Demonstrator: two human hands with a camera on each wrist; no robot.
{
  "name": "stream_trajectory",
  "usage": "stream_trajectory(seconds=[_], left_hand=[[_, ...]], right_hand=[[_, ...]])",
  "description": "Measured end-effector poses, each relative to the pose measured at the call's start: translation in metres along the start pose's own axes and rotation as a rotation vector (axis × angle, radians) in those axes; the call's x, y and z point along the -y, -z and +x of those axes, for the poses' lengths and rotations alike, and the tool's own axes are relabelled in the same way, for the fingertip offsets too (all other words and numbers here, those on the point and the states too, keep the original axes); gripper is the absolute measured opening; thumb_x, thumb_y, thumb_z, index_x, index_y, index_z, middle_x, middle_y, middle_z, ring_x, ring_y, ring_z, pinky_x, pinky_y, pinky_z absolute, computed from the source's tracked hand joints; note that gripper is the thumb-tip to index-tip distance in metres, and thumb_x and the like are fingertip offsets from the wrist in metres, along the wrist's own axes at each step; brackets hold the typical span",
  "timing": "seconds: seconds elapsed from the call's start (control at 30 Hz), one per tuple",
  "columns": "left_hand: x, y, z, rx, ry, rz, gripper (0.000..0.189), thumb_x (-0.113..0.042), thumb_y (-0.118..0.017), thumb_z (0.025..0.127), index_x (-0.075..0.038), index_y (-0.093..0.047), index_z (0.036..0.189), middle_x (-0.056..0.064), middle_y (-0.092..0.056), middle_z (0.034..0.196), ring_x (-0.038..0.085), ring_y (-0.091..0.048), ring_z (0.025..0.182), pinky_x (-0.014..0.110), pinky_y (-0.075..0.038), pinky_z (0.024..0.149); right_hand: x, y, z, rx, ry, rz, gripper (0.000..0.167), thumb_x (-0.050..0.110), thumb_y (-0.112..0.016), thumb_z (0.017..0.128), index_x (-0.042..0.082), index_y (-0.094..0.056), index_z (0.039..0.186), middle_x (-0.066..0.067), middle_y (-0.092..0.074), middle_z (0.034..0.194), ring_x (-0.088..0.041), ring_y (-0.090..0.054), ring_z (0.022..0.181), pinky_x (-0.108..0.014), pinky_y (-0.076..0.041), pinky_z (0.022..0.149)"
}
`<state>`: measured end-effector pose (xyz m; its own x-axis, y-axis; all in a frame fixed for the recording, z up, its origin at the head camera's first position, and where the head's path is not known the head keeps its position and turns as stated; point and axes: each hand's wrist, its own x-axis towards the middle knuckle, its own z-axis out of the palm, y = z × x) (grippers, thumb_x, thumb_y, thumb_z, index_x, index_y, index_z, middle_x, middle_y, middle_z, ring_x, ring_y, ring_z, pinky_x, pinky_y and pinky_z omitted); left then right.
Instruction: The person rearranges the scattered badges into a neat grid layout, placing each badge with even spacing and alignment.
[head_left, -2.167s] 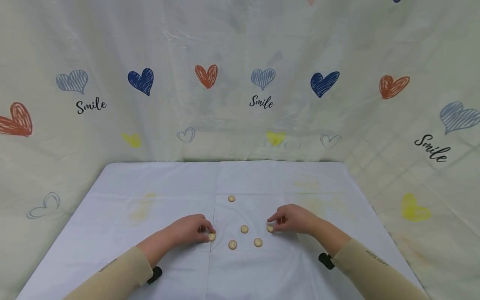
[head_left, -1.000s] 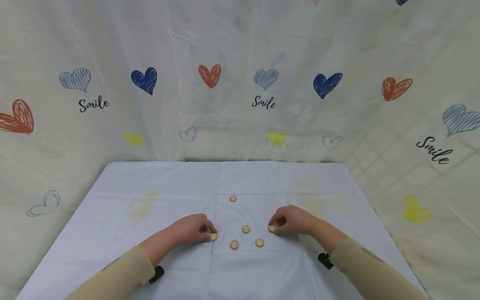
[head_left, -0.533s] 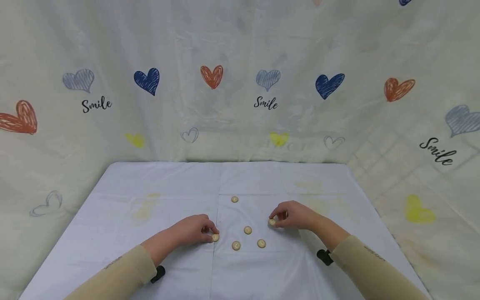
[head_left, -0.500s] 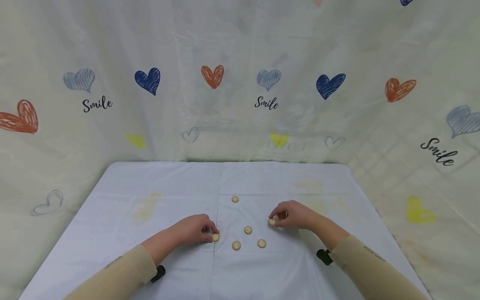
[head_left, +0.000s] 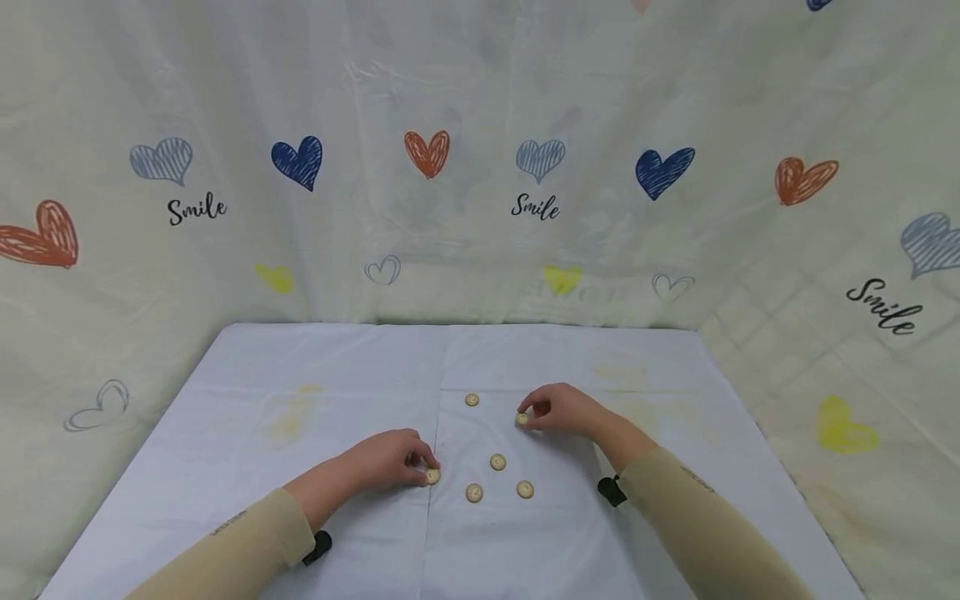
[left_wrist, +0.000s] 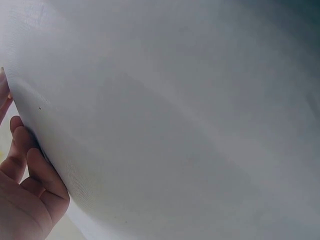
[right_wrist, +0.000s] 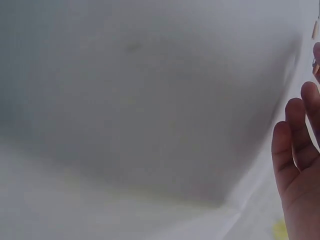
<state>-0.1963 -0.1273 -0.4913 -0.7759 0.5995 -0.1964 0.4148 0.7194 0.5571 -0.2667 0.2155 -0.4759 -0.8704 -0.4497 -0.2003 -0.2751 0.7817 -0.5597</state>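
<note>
In the head view my left hand [head_left: 386, 460] pinches a round, light-wooden button [head_left: 432, 476] at its near-left place on the white cloth. My right hand [head_left: 566, 410], farther back, grips another wooden button [head_left: 522, 419] between thumb and index finger, and a shadow lies beneath that hand. Between the hands lie a far button [head_left: 472, 400], a middle button [head_left: 498, 462] and two nearer ones, the left button [head_left: 474, 493] and the right button [head_left: 525, 489]. The left wrist view has curled fingers [left_wrist: 47, 175] at its left edge; the right wrist view has fingers [right_wrist: 295, 135] at its right.
A white cloth [head_left: 315, 358] with creases and faint yellow marks covers the table. Behind it hangs a pale curtain [head_left: 465, 225] printed with hearts and the word Smile. Black wrist devices, one of them the left device [head_left: 318, 547], sit below both cuffs.
My right hand has taken hold of the right-hand button, lifted it and carried it away from me and to the left. My left hand stays at its button; the view has shifted slightly.
</note>
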Motion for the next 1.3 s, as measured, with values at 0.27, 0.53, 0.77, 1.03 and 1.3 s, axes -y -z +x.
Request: stream_trajectory(seconds=[0.27, 0.53, 0.77, 1.03, 1.3], left_hand=[[-0.001, 0.001, 0.0, -0.005, -0.013, 0.007, 0.016, -0.027, -0.079, 0.085, -0.032, -0.077, 0.1, -0.014, -0.054, 0.084, 0.004, -0.05, 0.078, 0.028, -0.045, 0.074], [-0.002, 0.001, 0.0, -0.006, -0.021, 0.005, 0.016, -0.026, -0.079, 0.086, -0.031, -0.077, 0.101, -0.014, -0.054, 0.084, 0.005, -0.05, 0.078, 0.028, -0.045, 0.074], [-0.003, 0.001, -0.001, 0.0, -0.014, 0.001, 0.016, -0.025, -0.079, 0.086, -0.03, -0.077, 0.101, -0.013, -0.054, 0.084, 0.005, -0.05, 0.078, 0.028, -0.045, 0.074], [0.0, -0.003, 0.001, 0.005, -0.009, -0.02, 0.016, -0.027, -0.079, 0.085, -0.03, -0.077, 0.101, -0.014, -0.054, 0.084, 0.004, -0.051, 0.079, 0.028, -0.046, 0.075], [0.003, -0.001, 0.002, -0.003, -0.009, 0.006, 0.016, -0.028, -0.079, 0.085, -0.033, -0.077, 0.1, -0.016, -0.054, 0.084, 0.004, -0.051, 0.079, 0.028, -0.045, 0.075]], right_hand=[[0.008, -0.004, 0.024, -0.02, -0.083, -0.006, 0.016, 0.024, -0.078, 0.086, 0.027, -0.074, 0.101, 0.003, -0.059, 0.084, -0.015, -0.052, 0.076, -0.033, -0.043, 0.07], [0.015, -0.008, 0.037, -0.041, -0.103, -0.038, 0.018, 0.026, -0.076, 0.088, 0.023, -0.074, 0.106, 0.002, -0.059, 0.085, -0.016, -0.052, 0.077, -0.034, -0.043, 0.072], [0.014, -0.009, 0.041, -0.057, -0.117, -0.02, 0.02, 0.027, -0.077, 0.088, 0.024, -0.074, 0.108, 0.002, -0.06, 0.087, -0.016, -0.052, 0.079, -0.034, -0.043, 0.073], [0.011, -0.011, 0.035, -0.059, -0.116, -0.001, 0.027, 0.025, -0.078, 0.087, 0.024, -0.074, 0.114, 0.001, -0.058, 0.088, -0.017, -0.05, 0.078, -0.033, -0.042, 0.071], [0.009, -0.009, 0.028, -0.055, -0.068, 0.006, 0.029, 0.025, -0.079, 0.086, 0.023, -0.074, 0.115, 0.003, -0.06, 0.084, -0.015, -0.052, 0.073, -0.032, -0.043, 0.068]])
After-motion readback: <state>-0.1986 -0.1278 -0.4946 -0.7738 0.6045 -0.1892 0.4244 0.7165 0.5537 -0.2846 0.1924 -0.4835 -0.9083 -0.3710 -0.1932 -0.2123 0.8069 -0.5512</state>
